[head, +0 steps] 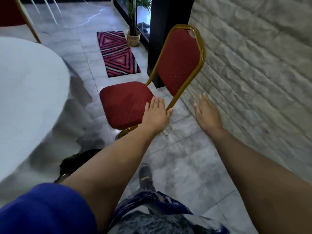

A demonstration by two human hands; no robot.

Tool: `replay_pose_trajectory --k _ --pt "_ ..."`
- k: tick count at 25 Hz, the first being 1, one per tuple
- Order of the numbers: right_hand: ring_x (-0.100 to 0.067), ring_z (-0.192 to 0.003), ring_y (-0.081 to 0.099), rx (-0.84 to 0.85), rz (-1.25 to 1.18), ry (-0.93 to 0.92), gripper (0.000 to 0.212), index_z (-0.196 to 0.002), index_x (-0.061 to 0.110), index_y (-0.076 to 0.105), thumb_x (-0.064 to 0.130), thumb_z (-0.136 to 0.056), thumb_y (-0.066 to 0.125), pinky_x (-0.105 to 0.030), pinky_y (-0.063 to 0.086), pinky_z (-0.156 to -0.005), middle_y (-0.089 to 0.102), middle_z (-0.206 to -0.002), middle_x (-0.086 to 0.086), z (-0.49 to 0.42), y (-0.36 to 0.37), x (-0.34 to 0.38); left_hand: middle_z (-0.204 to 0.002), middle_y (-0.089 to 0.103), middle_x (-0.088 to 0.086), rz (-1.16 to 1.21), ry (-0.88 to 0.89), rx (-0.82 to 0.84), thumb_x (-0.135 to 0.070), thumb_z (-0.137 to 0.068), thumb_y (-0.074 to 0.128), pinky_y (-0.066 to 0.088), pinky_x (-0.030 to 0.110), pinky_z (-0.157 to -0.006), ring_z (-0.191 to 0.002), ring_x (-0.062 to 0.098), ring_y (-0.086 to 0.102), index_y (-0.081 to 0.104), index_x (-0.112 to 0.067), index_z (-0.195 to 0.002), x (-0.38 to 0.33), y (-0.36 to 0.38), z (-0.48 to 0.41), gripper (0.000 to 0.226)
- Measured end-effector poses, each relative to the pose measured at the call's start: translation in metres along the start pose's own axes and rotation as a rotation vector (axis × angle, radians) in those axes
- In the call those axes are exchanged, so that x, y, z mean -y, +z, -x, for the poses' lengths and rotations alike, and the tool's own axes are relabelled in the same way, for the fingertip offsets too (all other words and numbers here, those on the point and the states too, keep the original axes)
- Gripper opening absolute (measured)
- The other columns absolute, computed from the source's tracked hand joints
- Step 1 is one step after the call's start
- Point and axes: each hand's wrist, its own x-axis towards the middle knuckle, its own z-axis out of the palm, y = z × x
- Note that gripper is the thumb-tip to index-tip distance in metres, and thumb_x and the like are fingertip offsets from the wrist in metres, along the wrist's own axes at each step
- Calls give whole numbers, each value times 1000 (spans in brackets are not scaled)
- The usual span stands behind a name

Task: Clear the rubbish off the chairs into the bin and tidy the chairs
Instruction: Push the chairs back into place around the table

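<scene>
Head view looks down on a red chair with a gold frame, standing on grey floor tiles just beside a pale brick wall. Its backrest leans toward the wall, and the cloth at the backrest's top corner is torn. The seat is bare red cloth with small dots. The left hand lies flat on the seat's near right corner, fingers spread and loose, the thumb touching the gold upright where back meets seat; it grasps nothing. The right hand hangs in the air between the chair and the wall, palm down, fingers wide apart, empty, and touching neither. To the left a round table under a white cloth fills the edge of the picture, with another red chair behind it at the top left. Beyond the chair lie a striped pink and black mat and a potted plant in a woven basket, next to a black pillar. A dark shoe shows on the tiles below, with a small yellow mark too blurred to read. No writing or brand is legible anywhere. A blue sleeve sits at the bottom left.
</scene>
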Motion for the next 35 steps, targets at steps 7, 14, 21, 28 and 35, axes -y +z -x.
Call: replay_pose_trajectory --k 7,14,21,28,35 --pt "-22 -151 22 -12 -9 -35 53 -155 12 27 33 -106 32 -39 20 -122 25 -163 -8 -156 -10 -23 -163 2 12 32 11 2 -50 -102 15 -2 43 -121 -150 24 -4 3 -8 -155 -36 -21 -164 69" --pt "-21 -152 19 10 10 -97 55 -156 16 25 36 -106 31 -44 22 -122 18 -166 -3 -290 -12 -63 -163 2 11 102 -9 -4 -49 -103 17 -1 41 -121 -150 22 -4 3 -8 -155 -78 -14 -278 68" --pt "-20 -154 9 105 42 -344 57 -158 16 17 35 -106 29 -39 11 -125 12 -167 -4 -435 -17 -69 -163 5 8 167 -163 -110 -53 -101 20 1 41 -122 -150 20 -1 5 -10 -156 -125 2 -375 71" --pt "-21 -154 10 258 -12 -650 55 -157 11 18 31 -107 27 -37 10 -125 17 -166 -8 -535 -13 -60 -163 0 6 264 -270 -320 -54 -100 30 3 36 -122 -150 15 -2 -1 -10 -156 -175 15 -433 77" --pt "-18 -154 10 320 -24 -798 57 -158 14 19 37 -106 28 -36 10 -125 17 -166 -4 -570 -11 -61 -163 9 5 270 -263 -521 -41 -101 44 16 29 -120 -149 14 11 4 -11 -155 -187 23 -442 74"
